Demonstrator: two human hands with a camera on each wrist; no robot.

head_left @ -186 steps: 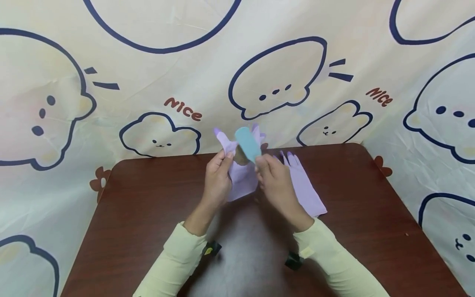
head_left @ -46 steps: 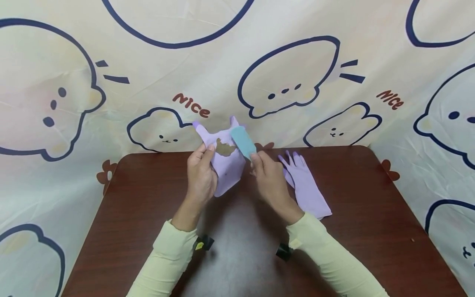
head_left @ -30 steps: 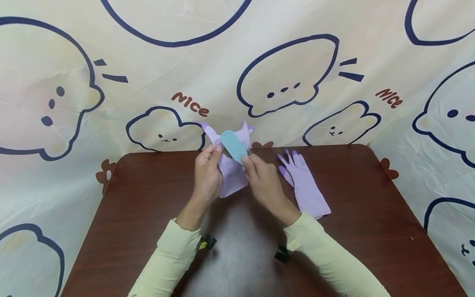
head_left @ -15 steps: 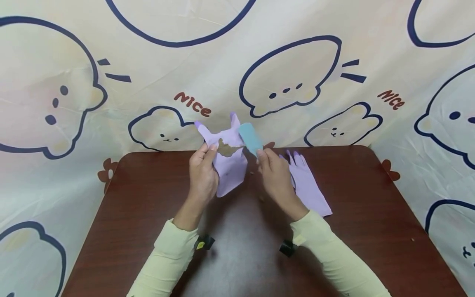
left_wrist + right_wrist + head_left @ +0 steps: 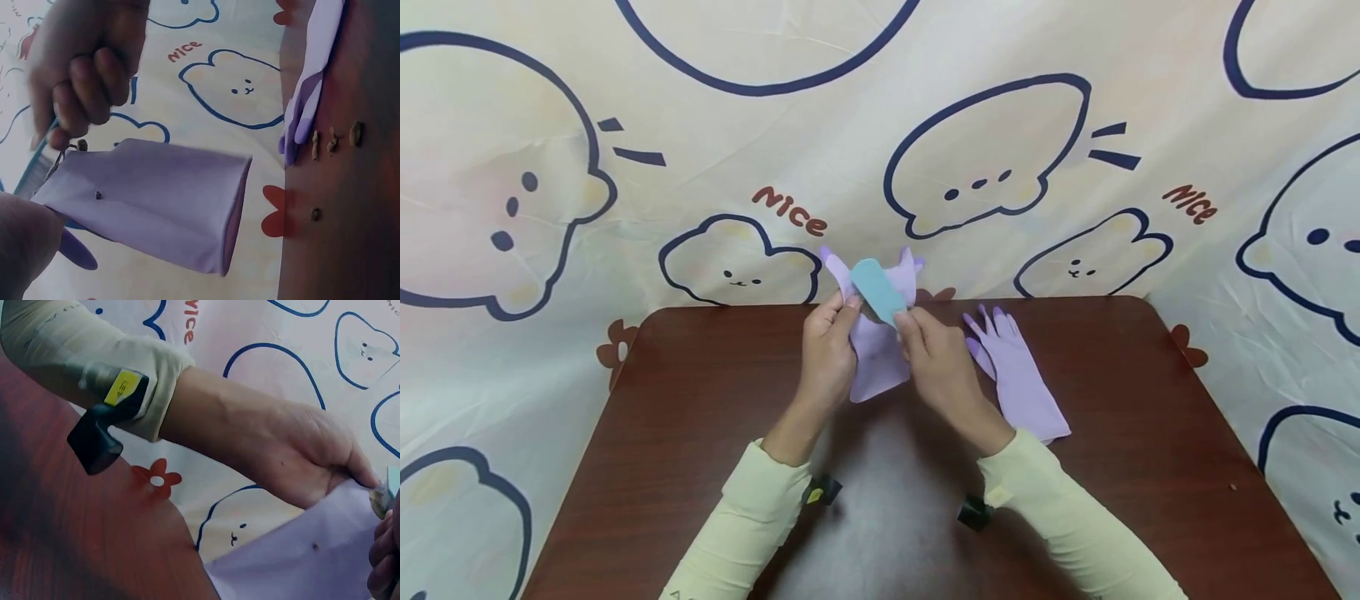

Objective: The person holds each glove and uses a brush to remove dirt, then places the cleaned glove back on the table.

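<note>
My left hand [image 5: 830, 350] grips a lilac rubber glove [image 5: 877, 360] by its left edge, raised above the table with its darker fingertips up. In my right hand [image 5: 946, 367] is a light blue brush [image 5: 877, 290], laid slantwise across the upper palm of the glove. It covers most of the brown mud patch there; a bit of mud [image 5: 377, 502] shows in the right wrist view. Pale bristles show under the brush in the left wrist view, where a small dark speck [image 5: 98, 195] dots the glove [image 5: 156, 200].
A second lilac glove [image 5: 1026, 379] lies flat on the dark wooden table [image 5: 715, 400], right of my right hand. Several crumbs of dried mud [image 5: 355, 134] lie on the table near it. A cloth with cartoon drawings [image 5: 820, 150] hangs behind the table.
The brush strokes back and forth: half a second ago it was off the glove's right edge with the mud patch exposed; now it has moved left over the patch. The held glove has shifted right.
</note>
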